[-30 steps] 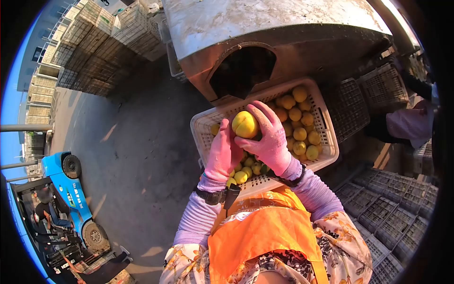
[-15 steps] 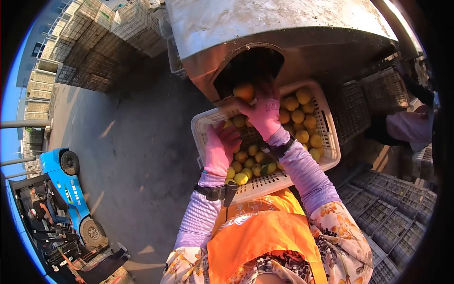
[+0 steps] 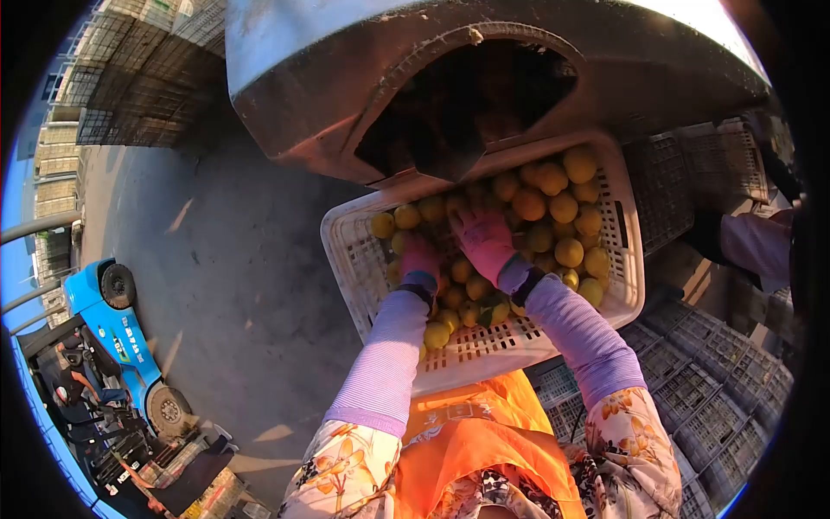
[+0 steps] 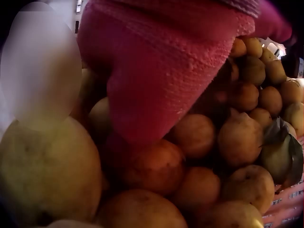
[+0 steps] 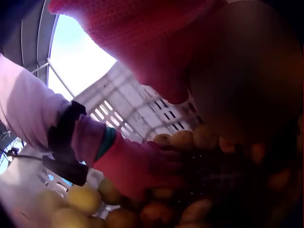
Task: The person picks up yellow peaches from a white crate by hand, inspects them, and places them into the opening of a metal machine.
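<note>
Both hands wear pink gloves and reach down into a white slatted crate (image 3: pixel 346 259) holding many round yellow-orange fruit (image 3: pixel 529 204). The left hand (image 3: pixel 421 258) is low among the fruit on the crate's left side. In the right wrist view that hand (image 5: pixel 137 166) lies over fruit with loosely extended fingers. Close under its glove in the left wrist view are a large yellow fruit (image 4: pixel 52 171) and an orange one. The right hand (image 3: pixel 484 242) has its fingers down among fruit near the crate's middle; I cannot tell whether they grip one. A green leaf (image 4: pixel 282 152) lies among the fruit.
A metal housing with a dark opening (image 3: pixel 467 95) stands against the crate's far side. Stacked crates (image 3: pixel 700 381) sit at right, more crates (image 3: pixel 147 86) at far left. A blue forklift (image 3: pixel 130 333) with a person on it stands at left. Another person's clothing (image 3: pixel 756 246) shows at right.
One second ago both hands held a yellow fruit above the crate. The right hand carried it to the housing's opening, then came back without it. Both hands are now down among the fruit.
</note>
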### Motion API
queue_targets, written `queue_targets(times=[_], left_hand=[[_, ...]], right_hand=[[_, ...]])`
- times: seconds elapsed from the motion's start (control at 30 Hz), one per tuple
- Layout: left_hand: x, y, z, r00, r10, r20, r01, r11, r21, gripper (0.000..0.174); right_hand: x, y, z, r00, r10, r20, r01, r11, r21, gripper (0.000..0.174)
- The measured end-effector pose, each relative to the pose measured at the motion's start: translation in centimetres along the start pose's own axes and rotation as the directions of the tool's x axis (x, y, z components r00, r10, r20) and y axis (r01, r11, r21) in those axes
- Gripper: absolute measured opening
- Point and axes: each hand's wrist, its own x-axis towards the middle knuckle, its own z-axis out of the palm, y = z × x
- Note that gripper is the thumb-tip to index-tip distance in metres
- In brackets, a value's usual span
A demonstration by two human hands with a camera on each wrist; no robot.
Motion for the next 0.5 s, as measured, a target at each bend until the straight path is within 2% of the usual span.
queue_targets(times=[0.03,0.07,0.1,0.13,0.17,0.23,0.27,0.33,0.37,0.43,0.47,0.5], left_hand=[[-0.4,-0.5,-1.1,0.998,0.023,0.051,-0.020,0.998,-0.060,0.040],[-0.7,-1.0,-1.7,0.994,0.048,0.103,-0.035,0.992,-0.121,0.038],[-0.5,-1.3,-1.3,0.996,0.050,0.077,-0.040,0.991,-0.131,0.038],[-0.4,-1.7,-0.8,0.997,0.052,0.050,-0.045,0.989,-0.138,0.039],[-0.5,-2.3,-0.6,0.998,0.057,0.024,-0.053,0.988,-0.142,0.040],[-0.8,-4.0,-4.7,0.967,0.150,0.207,-0.136,0.987,-0.080,0.052],[-0.5,-4.5,-6.3,0.936,0.200,0.291,-0.190,0.980,-0.060,0.058],[0.2,-4.9,-5.2,0.940,0.203,0.275,-0.187,0.979,-0.082,0.071],[0.4,-5.0,-4.8,0.943,0.201,0.264,-0.181,0.979,-0.097,0.078],[-0.1,-5.2,-5.6,0.955,0.209,0.211,-0.192,0.977,-0.097,0.074],[-0.5,-5.1,-5.9,0.958,0.218,0.189,-0.203,0.975,-0.092,0.073],[-0.4,-5.1,-5.4,0.957,0.241,0.162,-0.232,0.970,-0.077,0.073]], right_hand=[[0.5,-0.2,3.2,0.997,0.020,0.071,-0.014,0.996,-0.085,0.014],[0.7,-0.5,7.2,0.990,0.133,0.042,-0.138,0.980,0.146,0.014],[0.8,-0.2,11.3,0.968,0.249,0.037,-0.245,0.897,0.368,0.014],[1.4,-0.1,13.6,0.930,0.362,0.059,-0.329,0.752,0.571,0.015],[2.2,-0.1,14.4,0.940,0.318,0.125,-0.338,0.806,0.487,0.018],[2.8,0.2,14.9,0.931,0.244,0.273,-0.321,0.901,0.292,0.028],[2.3,0.5,13.6,0.960,0.201,0.197,-0.252,0.925,0.285,0.036],[1.0,1.1,7.9,0.993,0.101,0.053,-0.111,0.962,0.251,0.051],[0.4,1.6,6.0,0.993,0.120,0.019,-0.118,0.918,0.378,0.060],[-0.9,3.0,2.3,0.985,0.169,-0.042,-0.109,0.786,0.608,0.078],[-1.6,3.5,-1.0,0.961,0.208,0.183,-0.265,0.500,0.825,0.080],[-1.8,3.9,-5.0,0.906,0.167,0.390,-0.413,0.145,0.899,0.081]])
